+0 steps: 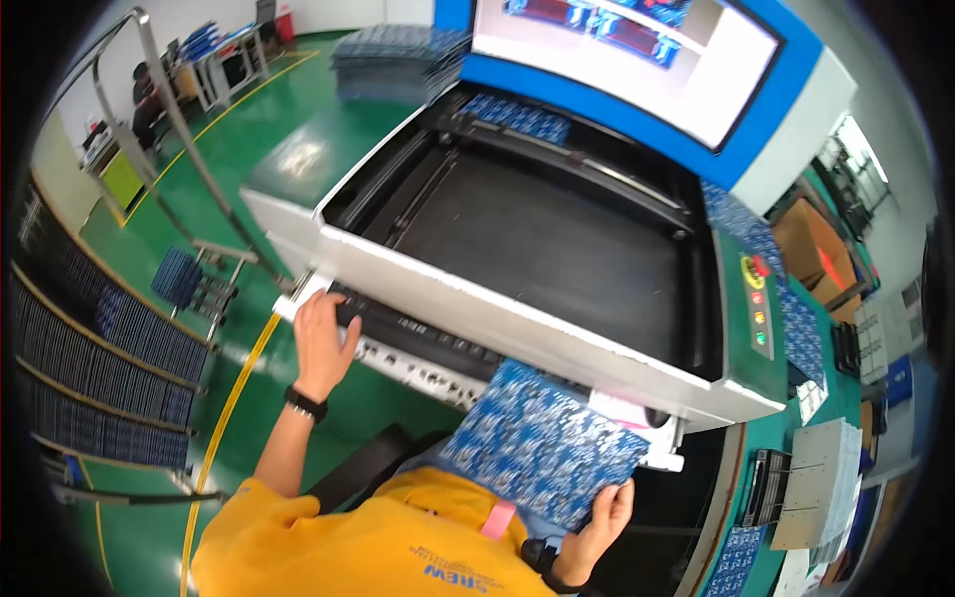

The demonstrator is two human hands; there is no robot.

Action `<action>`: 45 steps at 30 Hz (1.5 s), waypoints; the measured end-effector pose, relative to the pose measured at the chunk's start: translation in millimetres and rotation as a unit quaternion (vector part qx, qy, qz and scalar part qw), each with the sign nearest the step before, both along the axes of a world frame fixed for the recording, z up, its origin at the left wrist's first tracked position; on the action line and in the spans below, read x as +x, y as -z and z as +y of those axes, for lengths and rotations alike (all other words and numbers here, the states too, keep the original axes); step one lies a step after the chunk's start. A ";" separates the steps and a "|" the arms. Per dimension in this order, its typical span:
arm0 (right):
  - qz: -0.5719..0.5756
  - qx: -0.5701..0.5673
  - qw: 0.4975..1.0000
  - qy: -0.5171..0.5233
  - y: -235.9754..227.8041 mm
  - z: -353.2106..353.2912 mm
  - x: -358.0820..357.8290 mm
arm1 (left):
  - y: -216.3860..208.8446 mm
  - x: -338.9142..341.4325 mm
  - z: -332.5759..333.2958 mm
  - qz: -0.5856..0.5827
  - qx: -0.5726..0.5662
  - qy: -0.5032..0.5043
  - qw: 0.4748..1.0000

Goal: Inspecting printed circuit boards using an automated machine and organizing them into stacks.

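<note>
My right hand point(605, 519) grips the lower right corner of a blue printed circuit board panel point(542, 438), covered in small silvery pads. The panel is tilted in front of my body, its upper edge by the machine's front ledge and covering part of the black keyboard point(428, 333). At the keyboard's left end rests my left hand point(323, 338), fingers stretched and thumb apart, holding nothing. Beyond the ledge is the machine's recessed black bed point(547, 234), with another blue panel point(517, 117) at its far end.
A large monitor point(736, 80) stands above the machine; a control strip with a red knob point(760, 266) is at its right. Racks of boards point(109, 348) and a metal cart frame point(214, 194) are at left. The green bench point(716, 497) at right bears boards. Someone sits far left.
</note>
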State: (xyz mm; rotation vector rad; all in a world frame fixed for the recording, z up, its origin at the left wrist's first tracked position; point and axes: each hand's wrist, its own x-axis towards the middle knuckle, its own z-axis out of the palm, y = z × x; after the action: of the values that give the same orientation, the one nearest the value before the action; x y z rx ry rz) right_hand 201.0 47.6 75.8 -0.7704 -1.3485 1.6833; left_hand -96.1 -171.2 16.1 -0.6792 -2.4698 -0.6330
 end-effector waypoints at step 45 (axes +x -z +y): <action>0.025 0.019 0.984 -0.175 8.6 12.4 -48.2 | -50.2 87.0 62.6 -0.540 0.349 0.268 0.717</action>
State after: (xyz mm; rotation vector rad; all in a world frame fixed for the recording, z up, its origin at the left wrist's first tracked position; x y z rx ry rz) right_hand 152.8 60.0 67.2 -0.4830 -1.5431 1.9250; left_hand -9.1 -108.6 66.2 -0.8131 -2.4736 -2.6595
